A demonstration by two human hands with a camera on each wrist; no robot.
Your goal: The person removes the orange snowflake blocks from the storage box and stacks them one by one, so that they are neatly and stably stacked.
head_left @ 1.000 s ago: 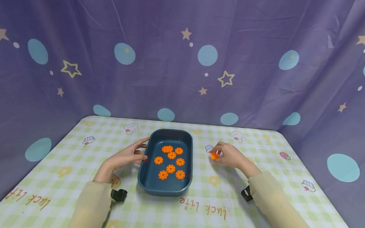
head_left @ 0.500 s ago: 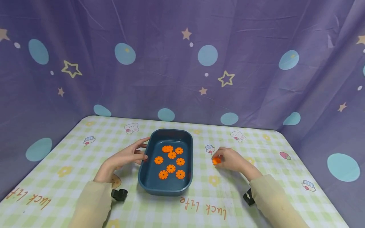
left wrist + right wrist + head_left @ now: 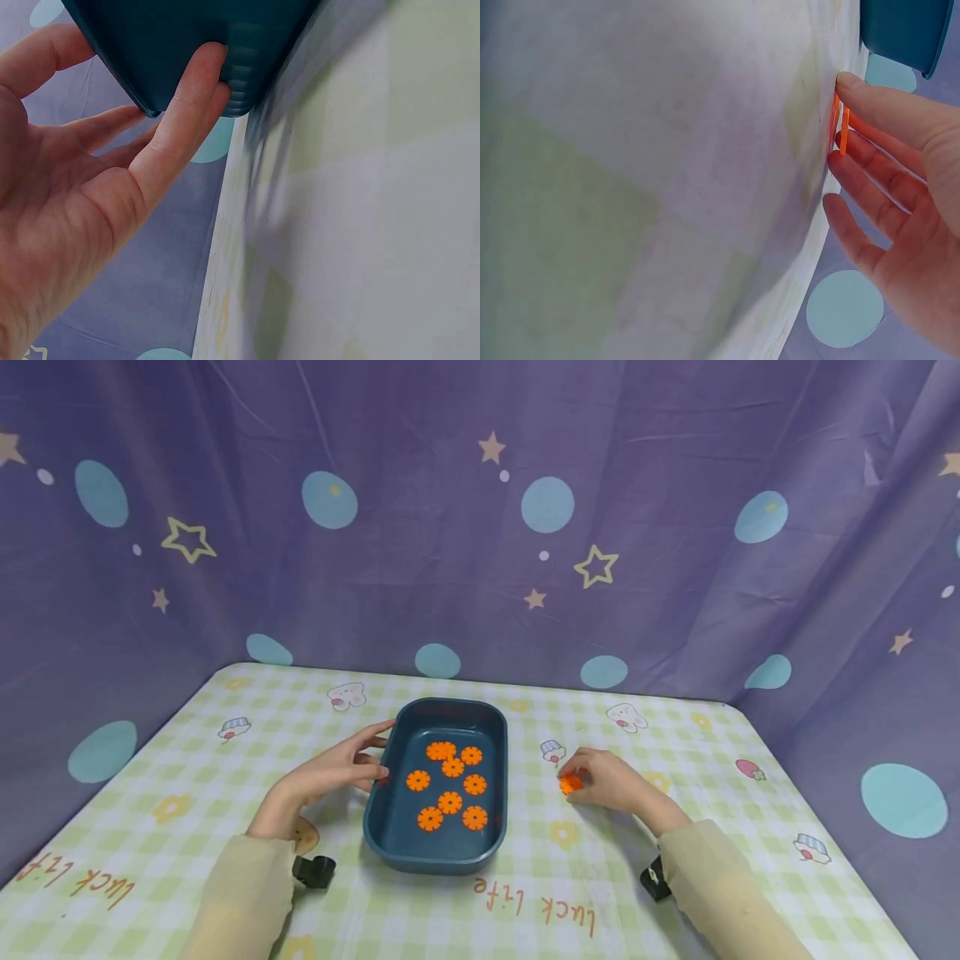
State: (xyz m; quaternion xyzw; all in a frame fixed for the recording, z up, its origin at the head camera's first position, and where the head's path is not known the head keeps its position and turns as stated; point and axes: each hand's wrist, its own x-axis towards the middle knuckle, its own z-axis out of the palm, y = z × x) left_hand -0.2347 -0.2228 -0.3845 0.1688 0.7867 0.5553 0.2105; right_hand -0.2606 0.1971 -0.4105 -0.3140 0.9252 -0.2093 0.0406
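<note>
My left hand (image 3: 330, 770) grips the left edge of a dark blue rectangular tray (image 3: 438, 863), thumb over the rim and other fingers along the outside. In the left wrist view, fingers (image 3: 187, 97) lie against the tray's outer wall (image 3: 150, 45). Several flat orange notched discs (image 3: 475, 818) lie inside the tray, a few of them overlapping. To the right of the tray, my right hand (image 3: 611, 781) pinches an orange notched disc (image 3: 572, 784) low at the tabletop. Seen edge-on in the right wrist view, orange strips (image 3: 844, 133) show between thumb and fingers; whether they are one disc or two, I cannot tell.
A green and white checked cloth (image 3: 525, 843) with printed cartoons covers the table. Behind it hangs a purple curtain (image 3: 420, 568) with stars and blue dots. Black wrist mounts (image 3: 314, 872) are strapped at both sleeves.
My right hand has come slightly nearer to me and to the right, with the orange disc moving along, then stayed almost still. The left hand and the tray have kept their place.
</note>
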